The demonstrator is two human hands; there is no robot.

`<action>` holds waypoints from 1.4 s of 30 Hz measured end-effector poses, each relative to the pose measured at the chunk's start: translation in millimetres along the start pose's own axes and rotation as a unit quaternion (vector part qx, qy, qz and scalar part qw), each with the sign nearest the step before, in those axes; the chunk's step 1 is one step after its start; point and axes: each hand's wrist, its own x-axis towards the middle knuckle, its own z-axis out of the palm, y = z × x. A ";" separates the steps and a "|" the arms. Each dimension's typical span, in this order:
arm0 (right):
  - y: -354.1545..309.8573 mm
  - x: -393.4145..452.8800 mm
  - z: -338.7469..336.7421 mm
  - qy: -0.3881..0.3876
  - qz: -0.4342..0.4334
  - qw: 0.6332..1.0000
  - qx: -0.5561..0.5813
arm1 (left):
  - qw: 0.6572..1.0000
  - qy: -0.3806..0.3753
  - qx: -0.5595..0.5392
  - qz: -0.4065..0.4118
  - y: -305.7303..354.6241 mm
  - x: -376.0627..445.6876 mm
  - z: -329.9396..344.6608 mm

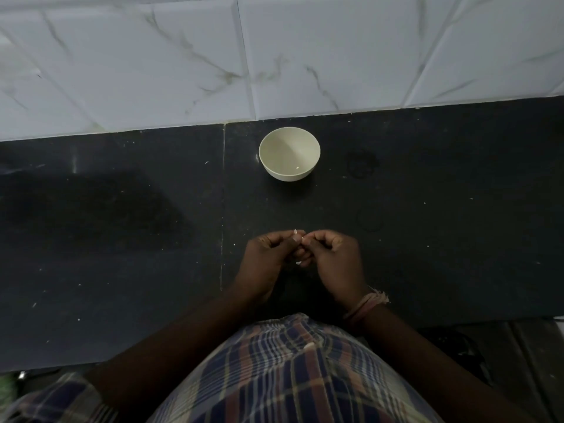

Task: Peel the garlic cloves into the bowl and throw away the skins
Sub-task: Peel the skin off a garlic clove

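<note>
A cream bowl stands on the black countertop near the tiled wall; it looks nearly empty, with one tiny white fleck inside. In front of it, my left hand and my right hand meet fingertip to fingertip above the counter. Both pinch a small garlic clove, which is mostly hidden by the fingers; only pale bits of skin show at the fingertips and below them. A pale scrap of skin lies on my checked shirt.
The white marbled tile wall rises right behind the bowl. Small white flecks are scattered over the counter. The counter's front edge runs just below my wrists. A thread band circles my right wrist.
</note>
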 end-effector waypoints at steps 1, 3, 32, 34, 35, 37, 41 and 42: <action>-0.7 0.6 0.2 0.007 0.001 1.000 0.000 | 1.000 -0.004 0.010 0.009 -0.9 1.2 0.4; -1.9 3.8 0.2 0.018 0.003 1.000 0.004 | 1.000 -0.007 0.010 0.020 -0.7 2.9 3.1; 52.5 23.1 -23.8 0.068 0.055 0.995 -0.038 | 0.979 0.055 -0.080 -0.178 -32.4 39.3 9.1; 54.3 13.2 -17.1 0.008 0.013 0.999 -0.051 | 0.980 0.028 -0.068 -0.184 -33.1 36.8 10.7; 56.4 11.1 -14.2 0.002 -0.003 0.998 -0.059 | 0.980 0.020 -0.062 -0.186 -33.4 35.8 10.9; 58.6 11.1 -12.2 0.008 -0.016 0.998 -0.063 | 0.979 0.022 -0.063 -0.191 -33.5 35.5 10.7; 56.9 19.0 -20.4 0.053 -0.005 0.996 -0.069 | 0.971 0.029 -0.127 -0.202 -27.3 36.9 15.5; 57.6 22.4 -23.5 0.076 0.001 0.994 -0.080 | 0.967 0.028 -0.149 -0.206 -25.2 37.8 16.1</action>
